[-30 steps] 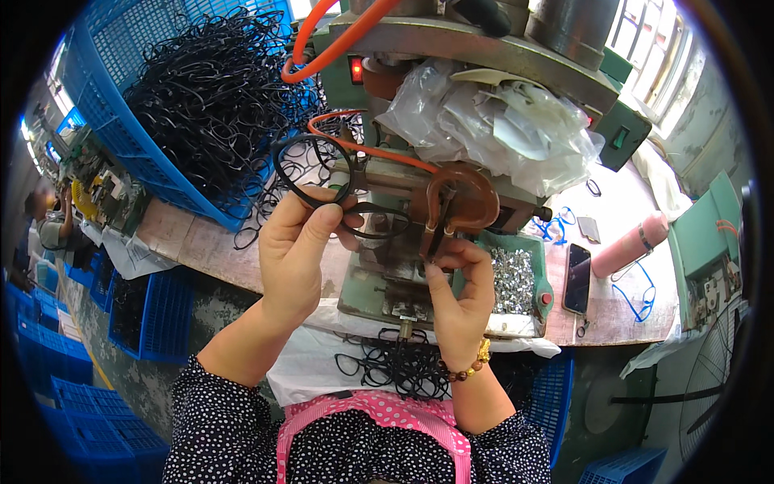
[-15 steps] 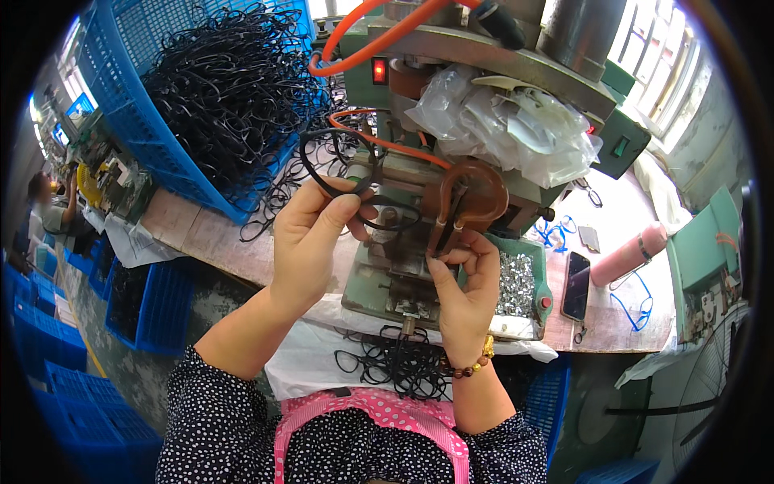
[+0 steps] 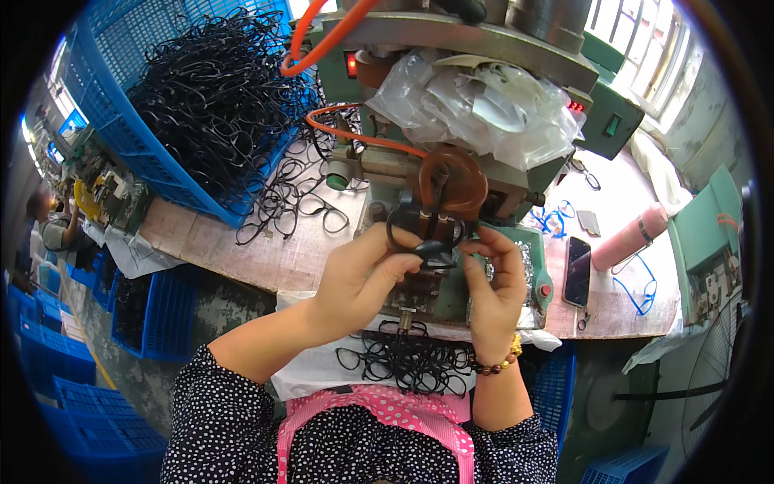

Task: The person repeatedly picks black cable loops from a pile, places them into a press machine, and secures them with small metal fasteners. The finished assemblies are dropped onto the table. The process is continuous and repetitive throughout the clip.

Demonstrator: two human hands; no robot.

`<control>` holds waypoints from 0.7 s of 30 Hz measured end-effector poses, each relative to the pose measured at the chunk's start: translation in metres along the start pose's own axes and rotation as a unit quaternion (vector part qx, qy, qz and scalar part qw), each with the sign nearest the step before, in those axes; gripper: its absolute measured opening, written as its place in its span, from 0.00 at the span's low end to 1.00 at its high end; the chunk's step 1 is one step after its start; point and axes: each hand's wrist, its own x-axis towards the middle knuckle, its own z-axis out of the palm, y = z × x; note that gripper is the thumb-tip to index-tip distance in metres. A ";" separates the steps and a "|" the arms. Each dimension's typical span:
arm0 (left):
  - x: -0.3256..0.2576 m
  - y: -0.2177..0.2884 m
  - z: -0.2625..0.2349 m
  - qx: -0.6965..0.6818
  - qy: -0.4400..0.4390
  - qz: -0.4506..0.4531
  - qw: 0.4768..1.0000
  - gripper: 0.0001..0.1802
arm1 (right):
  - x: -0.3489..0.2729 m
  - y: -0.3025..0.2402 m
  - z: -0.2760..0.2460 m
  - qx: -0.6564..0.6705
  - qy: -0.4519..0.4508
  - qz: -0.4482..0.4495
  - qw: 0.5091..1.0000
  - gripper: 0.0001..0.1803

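A black eyeglass frame (image 3: 437, 248) is in my left hand (image 3: 361, 278), which pinches its left side between thumb and fingers. My right hand (image 3: 496, 294) is closed at the frame's right edge, thumb and fingertips together; what lies between them is too small to make out. Just beyond the frame stands the press machine's brown, coil-shaped part (image 3: 453, 181). Behind my right hand is a green tray (image 3: 530, 242) of small shiny metal pieces, partly covered by that hand. Several black eyeglass frames (image 3: 403, 355) lie in a pile on my lap side of the machine.
A blue crate (image 3: 145, 153) heaped with black frames stands at the left, with loose frames (image 3: 302, 206) beside it. Plastic bags (image 3: 484, 105) hang on the machine. At right lie a phone (image 3: 577, 270), a pink bottle (image 3: 629, 238) and blue frames (image 3: 641, 290). A person (image 3: 52, 226) sits far left.
My left hand has brought the eyeglass frame right and down, in front of the brown part. My right hand has shifted right, off the brown part, to the frame's right edge.
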 end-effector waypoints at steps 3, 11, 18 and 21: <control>0.011 -0.004 0.004 0.034 0.016 0.052 0.998 0.06 | 0.001 -0.001 -0.017 0.002 0.043 -0.001 0.999 0.17; 0.008 -0.006 0.001 0.069 0.024 0.059 0.996 0.06 | -0.006 0.003 -0.053 0.022 0.115 -0.020 0.993 0.16; 0.016 -0.014 0.003 0.147 0.022 0.184 0.972 0.07 | -0.012 0.041 -0.090 -0.145 0.246 -0.115 0.952 0.13; 0.015 -0.016 0.004 0.146 0.023 0.179 0.973 0.08 | -0.011 0.056 -0.103 -0.219 0.185 0.028 0.958 0.10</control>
